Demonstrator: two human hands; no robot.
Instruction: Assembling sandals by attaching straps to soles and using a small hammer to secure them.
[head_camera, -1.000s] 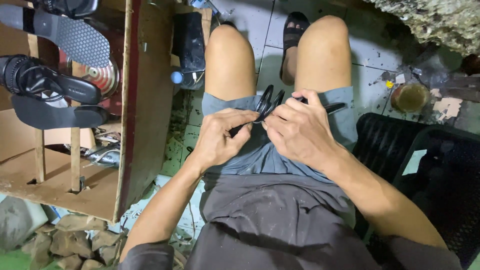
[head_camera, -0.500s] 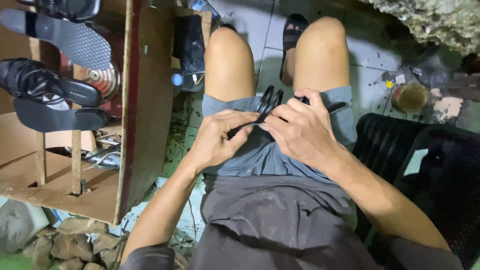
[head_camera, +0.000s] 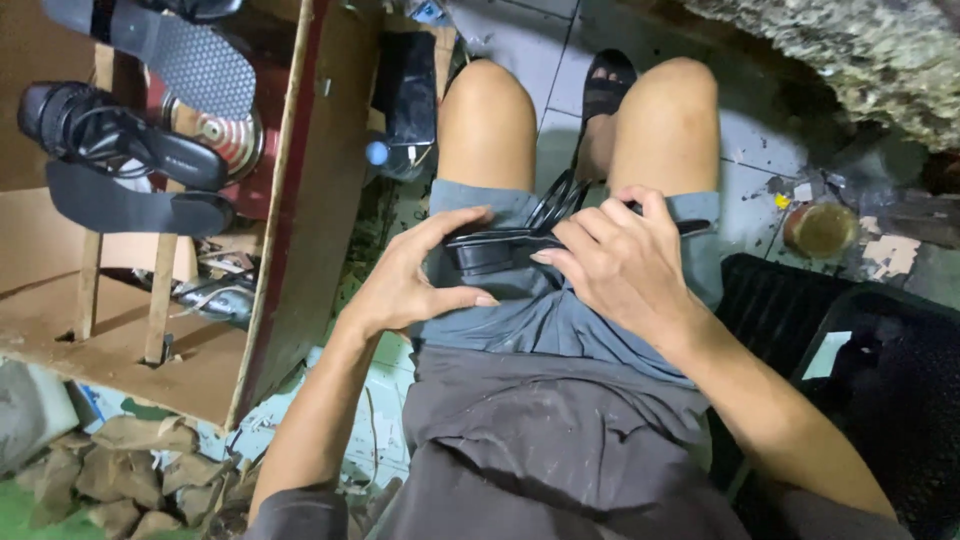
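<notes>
- Since a second ago, your left hand has opened wider: fingers now spread along the heel end of the black strappy sandal, thumb beneath.
- Your right hand stays clamped over its strap end.
- The sandal lies across your lap, above the grey shorts.
- The wooden rack crowds your left; the black chair your right. Open room lies ahead, between your knees.

My right hand covers the far half of the black sandal, so I cannot tell how its straps attach. The shoe soles at upper left are cut by the frame edge.
</notes>
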